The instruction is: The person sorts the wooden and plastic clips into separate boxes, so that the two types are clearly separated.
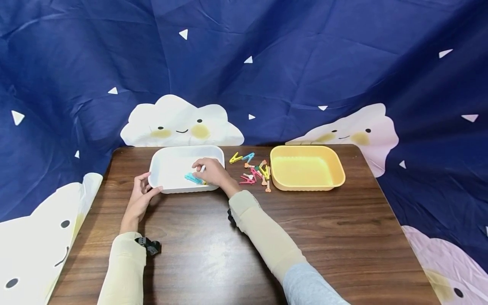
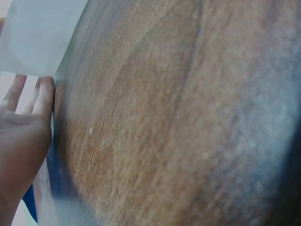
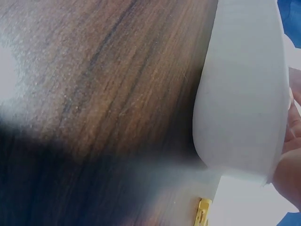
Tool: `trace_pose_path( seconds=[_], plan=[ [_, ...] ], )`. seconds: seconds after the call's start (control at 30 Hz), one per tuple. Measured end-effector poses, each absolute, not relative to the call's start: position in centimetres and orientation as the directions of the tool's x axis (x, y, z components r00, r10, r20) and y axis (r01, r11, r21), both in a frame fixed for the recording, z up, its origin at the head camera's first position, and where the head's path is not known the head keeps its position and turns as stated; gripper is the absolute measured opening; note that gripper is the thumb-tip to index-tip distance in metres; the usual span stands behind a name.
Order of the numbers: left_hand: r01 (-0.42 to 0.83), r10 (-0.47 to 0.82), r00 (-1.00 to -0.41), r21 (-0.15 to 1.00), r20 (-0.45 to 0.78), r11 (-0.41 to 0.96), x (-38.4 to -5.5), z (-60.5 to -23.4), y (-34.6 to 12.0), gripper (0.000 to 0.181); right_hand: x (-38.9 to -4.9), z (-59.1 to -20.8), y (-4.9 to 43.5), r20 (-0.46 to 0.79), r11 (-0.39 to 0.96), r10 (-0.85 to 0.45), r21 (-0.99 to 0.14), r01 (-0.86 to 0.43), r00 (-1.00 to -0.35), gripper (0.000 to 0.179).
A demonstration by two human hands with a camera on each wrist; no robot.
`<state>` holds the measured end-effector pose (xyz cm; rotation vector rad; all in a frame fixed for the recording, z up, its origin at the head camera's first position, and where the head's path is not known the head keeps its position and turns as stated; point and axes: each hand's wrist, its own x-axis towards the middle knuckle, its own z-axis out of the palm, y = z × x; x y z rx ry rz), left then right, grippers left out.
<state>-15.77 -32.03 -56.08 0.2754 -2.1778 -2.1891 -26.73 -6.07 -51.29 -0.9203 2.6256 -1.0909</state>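
Note:
In the head view a white plastic basin [image 1: 171,169] stands at the back left of the table. My left hand [image 1: 138,195] rests against its near left corner, thumb at the front rim and fingers along the left side; the left wrist view shows those fingers fairly straight. Over the basin's right part is my right hand [image 1: 213,171], fingers loosely bent, with nothing visible between them. Blue clothespins [image 1: 193,178] lie in the basin just below, with a bit of yellow [image 1: 204,183] beside them. In the right wrist view the basin's wall [image 3: 240,94] partly hides that hand.
Right of the white basin lies a loose group of clothespins, with a yellow clothespin [image 1: 235,158], a blue clothespin [image 1: 248,157], a pink clothespin [image 1: 247,180] and small bone-shaped pieces [image 1: 268,186]. A yellow basin [image 1: 301,187] stands beyond them. A blue patterned cloth [image 1: 267,84] hangs behind the table.

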Motion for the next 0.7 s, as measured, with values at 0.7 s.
trace_pose_path(
  seconds=[0.7],
  plan=[
    [-0.09, -0.147, -0.985, 0.996, -0.091, -0.013, -15.9, -56.2, -32.1, 0.069, -27.1, -49.9, -3.2, 0.108, 0.483, -0.476, -0.797, -0.362, -0.873, 0.026]
  ],
)
